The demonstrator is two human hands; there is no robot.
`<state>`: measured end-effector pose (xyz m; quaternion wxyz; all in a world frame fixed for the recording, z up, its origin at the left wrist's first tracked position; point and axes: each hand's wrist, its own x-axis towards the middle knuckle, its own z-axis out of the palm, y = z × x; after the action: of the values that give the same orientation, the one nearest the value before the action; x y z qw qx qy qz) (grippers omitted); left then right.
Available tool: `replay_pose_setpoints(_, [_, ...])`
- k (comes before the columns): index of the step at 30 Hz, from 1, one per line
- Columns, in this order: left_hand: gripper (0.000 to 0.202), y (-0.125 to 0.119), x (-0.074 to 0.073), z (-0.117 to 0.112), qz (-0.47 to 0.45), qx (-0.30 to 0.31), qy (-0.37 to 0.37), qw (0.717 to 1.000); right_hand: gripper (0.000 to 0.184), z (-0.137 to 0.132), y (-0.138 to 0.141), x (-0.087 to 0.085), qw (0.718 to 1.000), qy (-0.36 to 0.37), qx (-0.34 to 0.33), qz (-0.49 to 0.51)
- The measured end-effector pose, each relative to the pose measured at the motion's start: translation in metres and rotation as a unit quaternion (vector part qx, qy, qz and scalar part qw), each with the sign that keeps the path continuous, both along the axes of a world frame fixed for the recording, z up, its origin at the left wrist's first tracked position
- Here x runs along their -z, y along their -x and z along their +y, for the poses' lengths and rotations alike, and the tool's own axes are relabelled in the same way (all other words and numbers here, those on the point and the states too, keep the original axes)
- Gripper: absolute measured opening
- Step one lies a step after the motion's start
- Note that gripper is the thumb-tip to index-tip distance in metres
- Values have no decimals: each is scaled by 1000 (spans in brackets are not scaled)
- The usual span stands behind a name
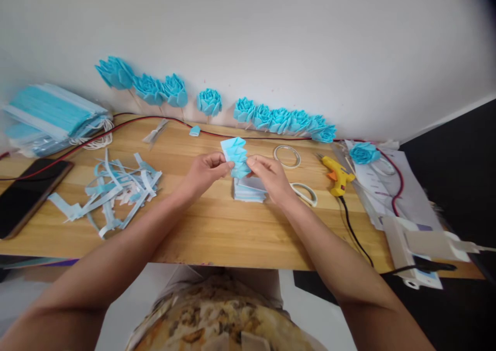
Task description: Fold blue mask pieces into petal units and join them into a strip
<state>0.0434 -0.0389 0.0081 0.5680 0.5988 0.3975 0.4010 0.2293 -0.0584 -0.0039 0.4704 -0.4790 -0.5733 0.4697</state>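
Between my two hands is a blue folded strip of mask fabric with a zigzag, petal-like edge. My left hand pinches its left side between thumb and fingers. On the right side, the thumb and fingers of my right hand are closed on the same strip. Just below it, a stack of pale blue folded pieces rests on the table, partly hidden by my right hand. A small blue piece lies alone behind my left hand.
Blue fabric flowers on sticks line the wall. Cut strips, a phone and stacked masks occupy the left. Tape rolls, a yellow glue gun, another flower and a power strip are on the right.
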Motion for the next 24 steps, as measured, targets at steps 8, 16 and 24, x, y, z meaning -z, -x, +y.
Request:
replay_pose_setpoints(8, [38, 1, -3, -1, 44, 23, -15, 999, 33, 0, 0, 4, 999, -9, -11, -30])
replay_pose_setpoints(16, [37, 5, -2, 2, 59, 30, -40, 997, 39, -1, -2, -3, 999, 4, -30, -28])
replay_pose_setpoints(24, [43, 2, 2, 0, 74, 48, -45, 995, 35, 2, -1, -1, 999, 19, -8, 48])
